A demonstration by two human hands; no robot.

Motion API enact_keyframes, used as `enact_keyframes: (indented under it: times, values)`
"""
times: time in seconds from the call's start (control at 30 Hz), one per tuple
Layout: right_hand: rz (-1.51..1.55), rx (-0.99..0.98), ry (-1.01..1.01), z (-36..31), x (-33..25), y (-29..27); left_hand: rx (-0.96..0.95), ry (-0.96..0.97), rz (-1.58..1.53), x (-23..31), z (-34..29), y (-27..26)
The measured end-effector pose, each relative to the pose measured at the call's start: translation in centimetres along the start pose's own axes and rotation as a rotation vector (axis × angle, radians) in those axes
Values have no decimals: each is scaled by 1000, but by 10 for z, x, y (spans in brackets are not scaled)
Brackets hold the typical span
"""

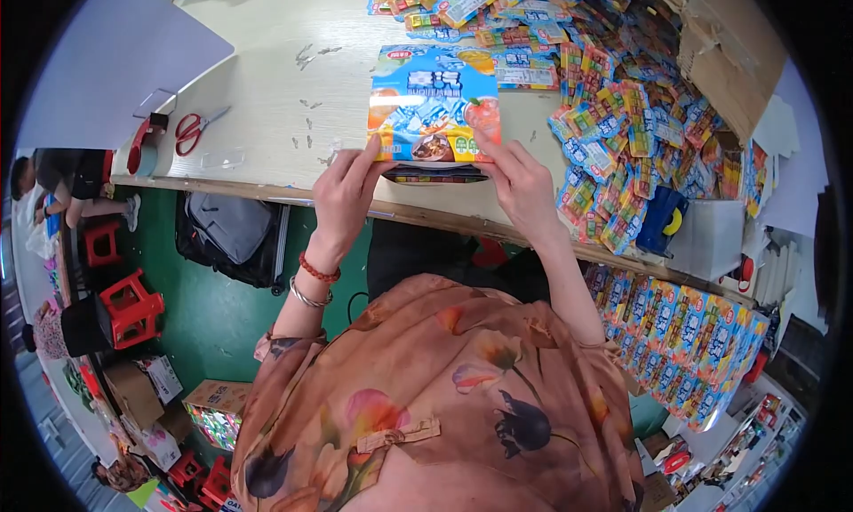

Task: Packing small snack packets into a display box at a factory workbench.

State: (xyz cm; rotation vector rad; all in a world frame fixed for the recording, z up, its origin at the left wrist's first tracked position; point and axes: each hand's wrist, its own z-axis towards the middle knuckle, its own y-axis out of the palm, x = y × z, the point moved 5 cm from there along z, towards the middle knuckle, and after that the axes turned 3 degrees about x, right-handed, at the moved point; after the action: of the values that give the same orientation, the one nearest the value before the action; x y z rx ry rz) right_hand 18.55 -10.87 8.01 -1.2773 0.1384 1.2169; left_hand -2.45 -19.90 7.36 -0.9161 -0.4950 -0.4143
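While held in both hands above the near edge of the table (267,94), see the printed carton (435,103) at twelve o'clock, broad blue, yellow and orange face turned up. Find the left hand (340,201) at the carton's seven o'clock corner, fingers closed in a pinch on the edge. Find the right hand (522,185) at the five o'clock corner, fingers likewise pinched on the carton. Note a dark, curved gap at the carton's near end; cannot tell the contents clearly.

Note the heap of packets (613,112) from twelve to three o'clock, crowding the carton's right side and covering much of the table there; cannot tell contact. Behind the heap, at two o'clock, see the cardboard box (737,59). At three o'clock, locate the blue tape holder (662,220) with a yellow part, just beside the clear bin (715,232).

At ten o'clock, well apart from the carton, locate the red-handled scissors (188,134) and, just beside, the tape dispenser (138,153). Between scissors and carton, note small scraps (304,57).

Below table level, see the grey bag (233,228) at nine o'clock, the red stool (115,303) between eight and nine, and rows of printed packs (684,339) at four.
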Motion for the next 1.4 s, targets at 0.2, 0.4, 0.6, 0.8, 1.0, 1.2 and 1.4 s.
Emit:
enact_keyframes:
  times: [0.2, 0.4, 0.6, 0.8, 1.0, 1.2, 1.4]
  values:
    - [48, -72, -23, -13, 20, 4, 17, 69, -72, -10, -21, 12]
    - [-79, -56, -85, -26, 28, 14, -137, 210, 47, -18, -17, 12]
    - [-324, 92, -317, -30, 19, 12, -354, 518, -104, -17, 7, 30]
    - [-37, -23, -325, -33, 19, 27, -468, 619, -125, -19, 2, 44]
    - [-234, 133, -404, -47, 32, 43, -414, 631, -30, -10, 0, 49]
    - [-42, 152, -268, -43, 26, 41, -262, 635, -48, -20, -8, 55]
    - [-234, 548, 179, -96, 61, -54, -299, 616, 5, -24, -12, 57]
